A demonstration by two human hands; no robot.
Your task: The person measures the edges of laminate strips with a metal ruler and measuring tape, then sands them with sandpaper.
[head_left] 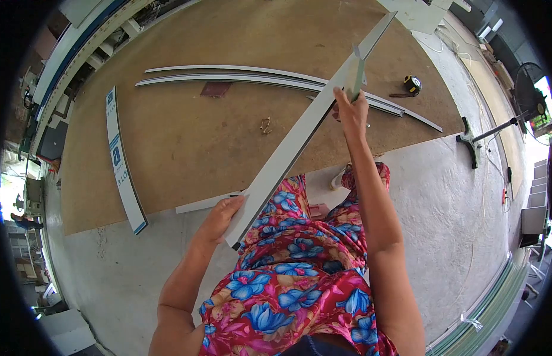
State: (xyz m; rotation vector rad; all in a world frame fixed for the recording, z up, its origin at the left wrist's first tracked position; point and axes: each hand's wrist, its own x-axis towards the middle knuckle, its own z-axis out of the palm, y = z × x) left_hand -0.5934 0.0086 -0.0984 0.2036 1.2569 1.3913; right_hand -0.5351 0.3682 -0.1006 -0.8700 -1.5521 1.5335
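Note:
A long white profile bar [299, 133] with a dark lower edge slants from near my body up across the table. My left hand [223, 216] is closed around its near end. Farther up, my right hand [351, 113] is closed at the bar's side, with a pale green flat strip [355, 77] standing up from its fingers against the bar. Beneath, thin white and grey rails [228, 77] lie lengthwise on the brown table [187, 136]. A short white strip [204, 203] sticks out beside my left hand.
On the table are a white printed strip [118, 160] at left, a dark red square [216, 89], a small brass-coloured piece [265, 125] and a yellow-black tape measure [413, 85]. A black stand fan [528, 98] stands right. Long greenish lengths [489, 317] lie at lower right.

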